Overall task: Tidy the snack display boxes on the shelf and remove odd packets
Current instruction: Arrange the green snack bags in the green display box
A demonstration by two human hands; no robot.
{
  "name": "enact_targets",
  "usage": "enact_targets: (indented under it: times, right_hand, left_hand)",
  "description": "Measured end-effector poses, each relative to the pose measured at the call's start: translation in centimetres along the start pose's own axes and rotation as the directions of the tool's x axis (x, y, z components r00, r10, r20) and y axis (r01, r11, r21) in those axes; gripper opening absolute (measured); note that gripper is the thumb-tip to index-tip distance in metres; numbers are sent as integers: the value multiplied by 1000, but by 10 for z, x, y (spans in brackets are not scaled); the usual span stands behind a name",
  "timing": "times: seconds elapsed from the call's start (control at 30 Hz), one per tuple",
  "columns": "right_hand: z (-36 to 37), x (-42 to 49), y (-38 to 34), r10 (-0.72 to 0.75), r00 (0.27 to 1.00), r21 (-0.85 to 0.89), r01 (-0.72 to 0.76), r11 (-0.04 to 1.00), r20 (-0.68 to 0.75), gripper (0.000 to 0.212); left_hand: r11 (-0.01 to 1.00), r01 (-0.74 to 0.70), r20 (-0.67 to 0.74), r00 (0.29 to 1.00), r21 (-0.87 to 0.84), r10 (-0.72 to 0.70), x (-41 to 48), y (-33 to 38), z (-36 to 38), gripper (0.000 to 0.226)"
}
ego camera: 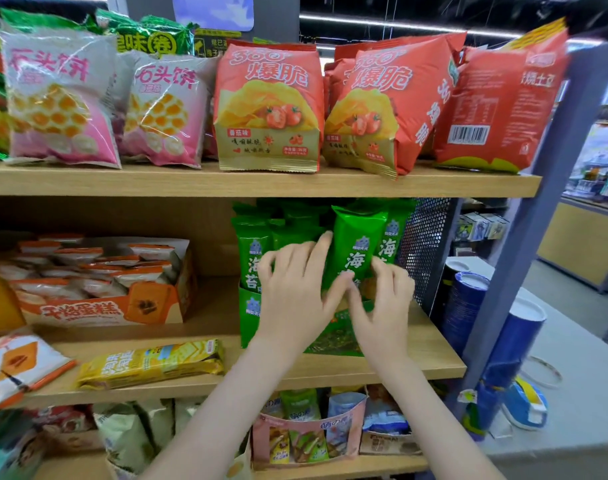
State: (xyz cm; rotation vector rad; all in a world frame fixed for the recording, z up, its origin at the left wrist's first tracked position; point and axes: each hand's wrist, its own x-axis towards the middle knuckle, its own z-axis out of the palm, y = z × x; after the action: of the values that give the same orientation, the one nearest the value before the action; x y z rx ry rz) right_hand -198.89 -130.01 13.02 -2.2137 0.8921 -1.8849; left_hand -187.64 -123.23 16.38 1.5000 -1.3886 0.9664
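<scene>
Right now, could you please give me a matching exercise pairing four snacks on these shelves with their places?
1. tomato crisp bags
2. green seaweed packets
3. yellow cracker packet
4. orange cake display box

A. middle shelf, left
B. top shelf
C. lying flat, middle shelf front
D. upright, touched by left hand and right hand

Pairs: 1-B, 2-D, 3-C, 4-A

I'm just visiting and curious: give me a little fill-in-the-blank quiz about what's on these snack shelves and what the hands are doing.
The left hand and right hand touch upright packets whose colour is ____.
Of the three shelves, the yellow packet lies flat on the ____ one.
The orange display box stands to the ____ of the green display box.
The red bags up top picture chips and ____.
Missing words: green, middle, left, tomatoes.
</scene>
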Motion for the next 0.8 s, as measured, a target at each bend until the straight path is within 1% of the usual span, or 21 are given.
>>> enact_targets:
  times: [0.03, 0.1, 0.17, 0.27, 0.37, 0.43, 0.5, 0.6, 0.67, 0.7, 0.8]
  right_hand:
    - [-2, 1, 3, -2, 999, 3, 2, 1000, -52, 40]
    - [-5, 3, 9, 23, 996, 21, -21, 1000, -82, 37]
    - [-7, 6, 11, 50, 999, 18, -50, 999, -2, 46]
    - [-15, 13, 9, 166, 970, 91, -184, 979, 176, 66]
    - [-20, 18, 12, 263, 932, 183, -312, 932, 249, 83]
    - [-22, 22, 16, 352, 893, 219, -416, 882, 279, 91]
    - [-23, 26, 20, 383, 874, 150, -439, 886, 299, 86]
    - [-21, 27, 28, 353, 876, 64, -394, 917, 328, 69]
    - [-16, 21, 34, 332, 873, -22, -348, 937, 358, 66]
    - [-15, 18, 36, 331, 873, -56, -334, 941, 357, 66]
    - [-13, 18, 36, 368, 862, -89, -360, 929, 349, 66]
  left_hand:
    - [1000, 24, 55, 998, 8, -25, -1, 6, 3, 62]
    - [996, 79, 133, 988, 40, -84, -4, 12, 9, 69]
    - [992, 107, 160, 980, 65, -116, -6, 12, 16, 66]
    - [985, 171, 192, 966, 25, -173, -4, 9, 19, 62]
    - [961, 268, 263, 934, -64, -243, 4, 5, 15, 62]
    - [922, 368, 349, 885, -121, -307, 7, 1, 10, 60]
    - [891, 422, 385, 860, -169, -334, 9, -2, 7, 58]
    - [825, 493, 417, 835, -275, -360, 13, -1, 1, 48]
    - [742, 539, 426, 826, -398, -370, 16, -3, -2, 38]
    - [709, 543, 430, 827, -450, -362, 17, -3, -4, 39]
    - [673, 530, 420, 841, -516, -341, 17, -6, -5, 39]
